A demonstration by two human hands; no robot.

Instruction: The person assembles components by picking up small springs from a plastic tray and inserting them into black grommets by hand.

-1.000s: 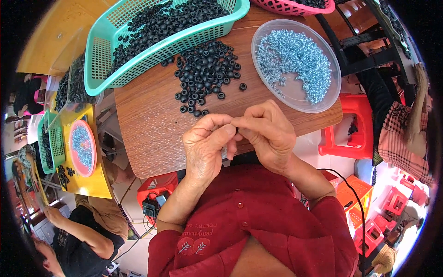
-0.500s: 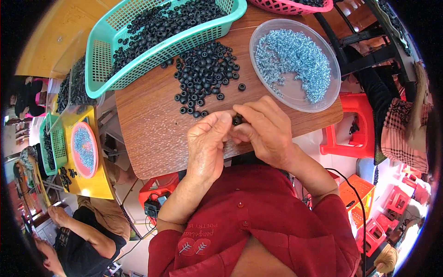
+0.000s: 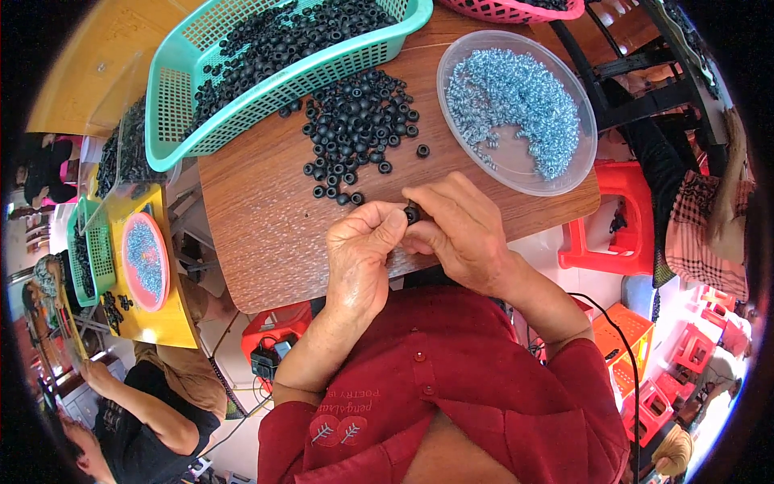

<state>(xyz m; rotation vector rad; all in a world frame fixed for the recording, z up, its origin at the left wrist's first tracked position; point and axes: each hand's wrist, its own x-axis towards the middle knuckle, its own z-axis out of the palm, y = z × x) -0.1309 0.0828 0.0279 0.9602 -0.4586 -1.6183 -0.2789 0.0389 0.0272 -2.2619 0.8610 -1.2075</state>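
Note:
My left hand (image 3: 361,254) and my right hand (image 3: 466,234) meet above the near edge of the wooden table. Between their fingertips is a small black round part (image 3: 412,214) with a hole, pinched from both sides. My fingers cover most of it, so anything inside it is hidden. Just beyond my hands lies a loose pile of black ring-shaped parts (image 3: 359,129), one of them (image 3: 423,151) a little apart on the right. Small bluish metal springs (image 3: 516,97) fill much of a clear round plastic tray (image 3: 501,179) at the far right.
A turquoise basket (image 3: 282,87) of black parts stands at the far left of the wooden table (image 3: 258,234). Behind the tray is a pink basket (image 3: 516,11). A red stool (image 3: 625,222) stands at right. Leftward, a co-worker's arm (image 3: 149,407) is near a yellow table (image 3: 165,327).
Both hands stay together over the table edge. The black part has turned slightly between my fingertips, and my right fingers have shifted a little. The piles look the same.

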